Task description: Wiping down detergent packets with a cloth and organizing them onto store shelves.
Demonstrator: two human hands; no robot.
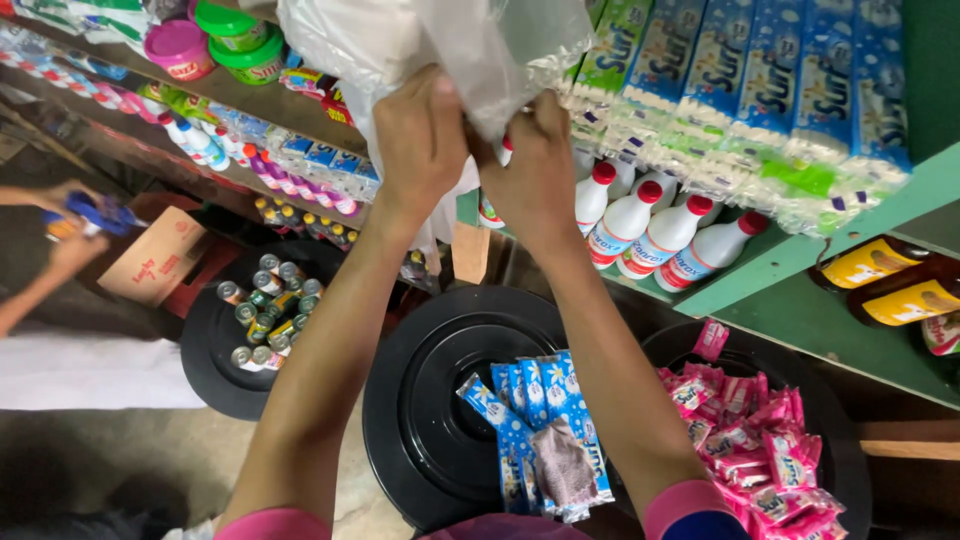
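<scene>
Both hands are up high, close together, pinching a thin clear plastic bag [440, 40] in front of the green shelf [800, 270]. The left hand [420, 140] has its fingers squeezed on the bottom of the bag. The right hand [535, 165] has its fingers bunched tight on the bag just beside it. The bag hangs above the hands and looks soft and crinkly.

The bag is thin, so it may rip if the 2 hands pull apart too hard. It may also slip out if the pinch gets loose.

The white bottles with red caps [650, 225] stand just behind the right hand. A bump from the wrist could knock them over, and they could roll off the shelf.

Right under the arms is a black round lid [420, 400] with blue packets [540, 420] on it. Next to it is a pile of pink packets [750, 440]. Anything that drops could land there and push the packets off onto the floor.

Another person's hands [70, 215] work far off at the side, well apart from the bag.
</scene>
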